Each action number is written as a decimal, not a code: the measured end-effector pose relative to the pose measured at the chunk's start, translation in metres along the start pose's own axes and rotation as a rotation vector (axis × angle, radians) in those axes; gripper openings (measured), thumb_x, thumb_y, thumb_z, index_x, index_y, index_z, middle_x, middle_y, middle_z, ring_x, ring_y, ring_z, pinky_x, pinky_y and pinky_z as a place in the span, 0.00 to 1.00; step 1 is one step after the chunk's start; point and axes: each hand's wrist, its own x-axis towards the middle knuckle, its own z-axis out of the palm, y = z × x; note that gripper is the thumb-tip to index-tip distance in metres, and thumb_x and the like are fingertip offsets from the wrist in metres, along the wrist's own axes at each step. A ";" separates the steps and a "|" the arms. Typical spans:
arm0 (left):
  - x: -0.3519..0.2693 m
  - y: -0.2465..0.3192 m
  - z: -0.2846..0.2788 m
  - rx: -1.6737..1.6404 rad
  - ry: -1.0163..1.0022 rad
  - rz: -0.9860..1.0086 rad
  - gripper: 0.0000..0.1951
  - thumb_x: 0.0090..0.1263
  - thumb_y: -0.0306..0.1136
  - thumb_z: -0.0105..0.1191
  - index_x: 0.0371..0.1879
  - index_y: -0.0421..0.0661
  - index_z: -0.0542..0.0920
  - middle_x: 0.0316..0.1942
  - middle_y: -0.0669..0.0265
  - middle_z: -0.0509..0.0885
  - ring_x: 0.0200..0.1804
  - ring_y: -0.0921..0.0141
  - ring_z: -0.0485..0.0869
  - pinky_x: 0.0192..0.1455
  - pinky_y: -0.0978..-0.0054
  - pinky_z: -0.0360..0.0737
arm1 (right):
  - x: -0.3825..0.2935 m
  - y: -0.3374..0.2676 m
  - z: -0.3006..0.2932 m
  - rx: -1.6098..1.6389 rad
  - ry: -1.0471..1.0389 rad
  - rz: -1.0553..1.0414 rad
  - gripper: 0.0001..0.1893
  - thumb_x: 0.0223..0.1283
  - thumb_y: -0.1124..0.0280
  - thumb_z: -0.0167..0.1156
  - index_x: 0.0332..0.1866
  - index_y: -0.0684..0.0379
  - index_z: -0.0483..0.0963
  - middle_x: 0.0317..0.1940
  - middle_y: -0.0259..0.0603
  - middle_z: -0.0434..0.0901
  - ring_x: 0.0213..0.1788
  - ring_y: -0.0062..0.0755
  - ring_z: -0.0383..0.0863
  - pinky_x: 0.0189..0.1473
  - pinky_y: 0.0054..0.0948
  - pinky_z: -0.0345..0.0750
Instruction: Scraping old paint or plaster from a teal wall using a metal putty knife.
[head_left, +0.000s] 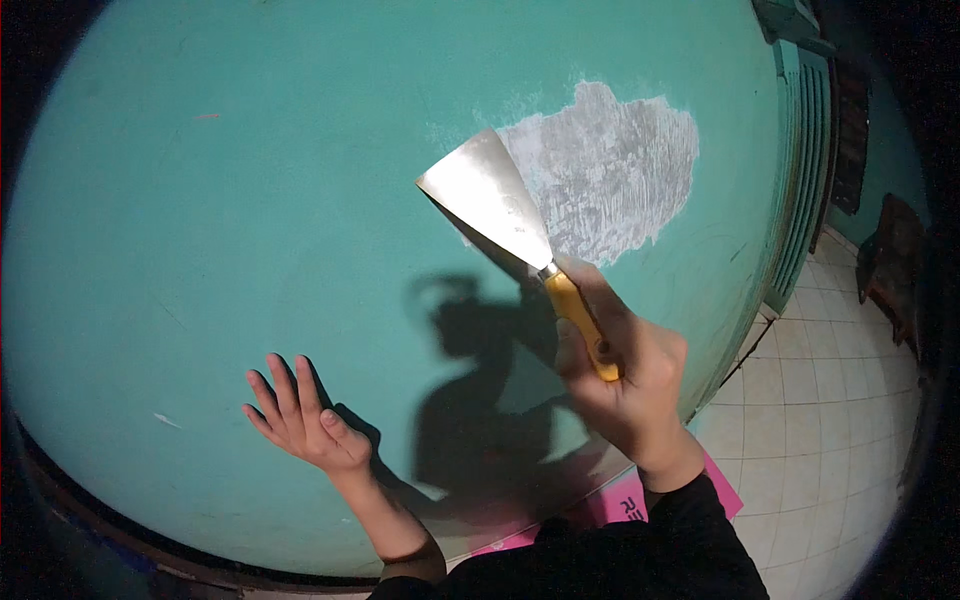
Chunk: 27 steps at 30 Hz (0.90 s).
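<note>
My right hand (637, 375) grips the yellow handle of a putty knife (495, 199). Its broad metal blade points up and to the left, over the left edge of a scraped patch (615, 172). Grey and white show in that patch, with ragged edges and vertical streaks. Whether the blade touches the surface I cannot tell. All around the patch is a green painted wall (262, 225). Lower left, my left hand (307, 424) holds nothing; its fingers are spread and raised before the wall.
A pink sheet bearing writing (619, 501) lies at the foot of the wall. Pale floor tiles (810, 405) spread to the right. Green fluted trim (802, 172) edges the wall there, with a dark wooden piece of furniture (892, 255) beyond. My shadow falls across the wall.
</note>
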 end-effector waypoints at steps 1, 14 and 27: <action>0.000 -0.002 -0.002 0.007 0.002 0.001 0.27 0.73 0.41 0.23 0.58 0.45 0.76 0.63 0.59 0.71 0.69 0.54 0.62 0.72 0.55 0.43 | -0.001 0.001 0.001 0.007 0.000 -0.003 0.21 0.48 0.81 0.58 0.53 0.62 0.75 0.26 0.46 0.79 0.25 0.30 0.81 0.32 0.23 0.76; -0.001 0.004 -0.006 0.021 -0.019 0.010 0.26 0.74 0.42 0.25 0.58 0.46 0.75 0.64 0.59 0.70 0.70 0.55 0.61 0.73 0.55 0.41 | -0.012 0.011 0.019 -0.038 0.122 0.029 0.27 0.45 0.73 0.65 0.56 0.52 0.74 0.20 0.45 0.77 0.20 0.41 0.79 0.24 0.33 0.74; 0.003 0.002 -0.009 -0.015 -0.032 0.033 0.25 0.74 0.43 0.25 0.58 0.48 0.75 0.64 0.60 0.70 0.70 0.54 0.61 0.72 0.53 0.41 | -0.027 0.033 0.008 0.199 0.170 0.129 0.23 0.47 0.79 0.62 0.54 0.61 0.75 0.23 0.42 0.75 0.22 0.26 0.72 0.26 0.22 0.69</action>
